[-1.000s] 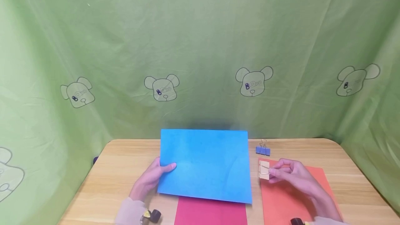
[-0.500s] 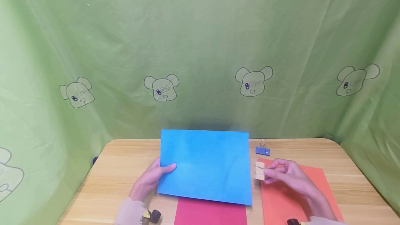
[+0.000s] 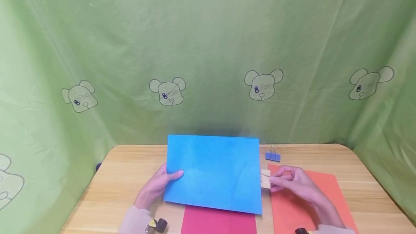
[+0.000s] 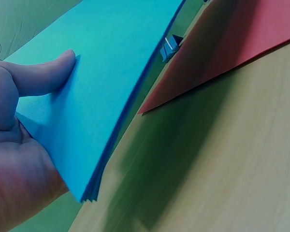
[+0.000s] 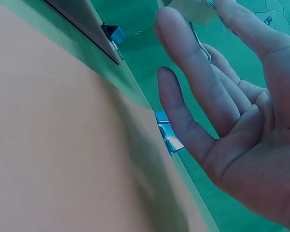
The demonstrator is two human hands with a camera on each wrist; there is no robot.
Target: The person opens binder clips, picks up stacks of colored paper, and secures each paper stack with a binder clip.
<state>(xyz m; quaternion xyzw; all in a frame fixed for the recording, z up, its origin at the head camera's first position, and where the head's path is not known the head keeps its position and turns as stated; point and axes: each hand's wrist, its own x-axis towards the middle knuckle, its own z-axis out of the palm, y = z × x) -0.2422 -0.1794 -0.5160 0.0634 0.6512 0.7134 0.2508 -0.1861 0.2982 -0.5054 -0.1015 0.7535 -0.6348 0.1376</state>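
My left hand [image 3: 159, 183] grips a stack of blue paper sheets [image 3: 217, 172] by the left edge, thumb lying on the front. In the left wrist view the sheet edges fan slightly at the lower corner of the blue paper [image 4: 94, 140]. A cream binder clip [image 3: 265, 179] is pinched by its wire handles in my right hand [image 3: 300, 187]. That clip meets the right edge of the blue stack; whether its mouth is around the sheets cannot be told. The right wrist view cuts off the top of the cream clip [image 5: 193, 10] above the fingers.
An orange sheet [image 3: 305, 205] lies on the wooden table [image 3: 367, 190] under my right hand. Beneath the blue stack a pink sheet [image 3: 219, 221] shows. One blue binder clip [image 3: 273, 156] stands at the back; a second clip [image 5: 115, 35] appears in the right wrist view. Green cloth surrounds the table.
My right hand has carried the cream clip leftward, from over the orange sheet to the right edge of the blue stack. My left hand and the stack have barely shifted.
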